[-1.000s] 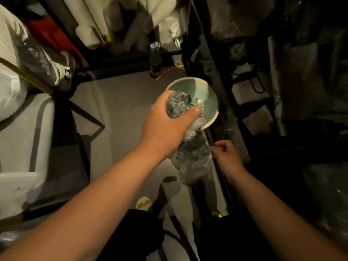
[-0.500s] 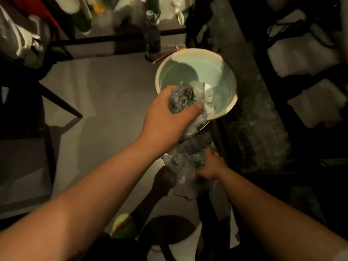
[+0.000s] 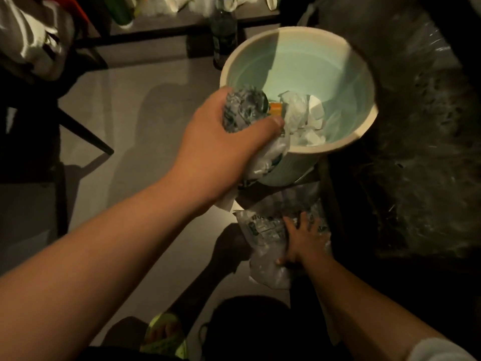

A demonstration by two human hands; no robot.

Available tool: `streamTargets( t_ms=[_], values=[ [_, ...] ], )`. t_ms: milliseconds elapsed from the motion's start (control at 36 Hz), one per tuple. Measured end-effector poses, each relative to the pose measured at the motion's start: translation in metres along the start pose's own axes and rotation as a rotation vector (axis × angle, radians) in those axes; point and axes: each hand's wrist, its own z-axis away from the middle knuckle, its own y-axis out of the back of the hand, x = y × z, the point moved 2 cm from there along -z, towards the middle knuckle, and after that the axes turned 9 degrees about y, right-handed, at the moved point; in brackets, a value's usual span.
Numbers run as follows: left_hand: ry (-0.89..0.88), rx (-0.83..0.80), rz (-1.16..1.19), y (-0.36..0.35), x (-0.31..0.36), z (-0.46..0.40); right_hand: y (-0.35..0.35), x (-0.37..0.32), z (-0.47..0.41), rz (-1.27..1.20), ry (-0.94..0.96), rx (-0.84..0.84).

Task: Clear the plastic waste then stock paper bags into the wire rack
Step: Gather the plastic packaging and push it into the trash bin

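My left hand (image 3: pixel 221 144) grips a crumpled wad of clear printed plastic (image 3: pixel 243 110) at the near rim of a pale green waste bin (image 3: pixel 346 144). White paper and plastic scraps (image 3: pixel 303 118) lie inside the bin. The plastic trails down below the bin, where my right hand (image 3: pixel 302 241) presses its lower part (image 3: pixel 263 230) with spread fingers. No paper bags or wire rack can be made out.
A dark bottle (image 3: pixel 225 29) stands on the grey floor behind the bin. Dark shelving with plastic-wrapped goods (image 3: pixel 421 126) fills the right side. A black chair leg (image 3: pixel 86 131) slants across the left. My foot in a yellow-green sandal (image 3: pixel 164 334) shows below.
The view has dropped closer to the bin. My left hand has carried the plastic wad to the bin's rim. My right hand moved down onto the trailing plastic and spread its fingers.
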Motion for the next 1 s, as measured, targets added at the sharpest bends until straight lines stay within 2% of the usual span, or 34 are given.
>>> streamTargets(
  t_ms=[111,250,361,472,611,722,806,917,1000],
  values=[
    [0.032,-0.026,-0.025,-0.001,-0.011,0.000,-0.014,0.007,-0.012,-0.095,0.000,0.079],
    [0.067,-0.027,-0.011,0.004,-0.015,-0.003,-0.012,0.013,-0.014,-0.182,0.036,0.283],
    [0.090,-0.001,0.002,0.006,-0.021,-0.003,-0.008,0.015,-0.021,-0.302,0.046,0.218],
    [0.092,0.012,0.023,0.005,-0.019,-0.005,0.016,0.013,-0.019,-0.284,0.089,0.122],
    [0.073,-0.025,0.017,0.004,-0.011,-0.004,0.082,-0.006,0.031,-0.255,0.189,0.000],
    [0.018,-0.004,-0.105,0.004,-0.006,0.001,0.132,-0.013,0.086,-0.305,0.268,-0.140],
    [-0.033,0.022,-0.203,0.004,-0.001,0.008,0.166,-0.015,0.125,-0.417,0.365,-0.074],
    [-0.091,0.049,-0.265,0.002,-0.001,0.016,0.199,-0.019,0.165,-0.780,0.481,0.017],
    [-0.100,0.029,-0.194,0.000,0.000,0.020,0.216,-0.024,0.183,-0.918,0.595,0.215]
  ],
)
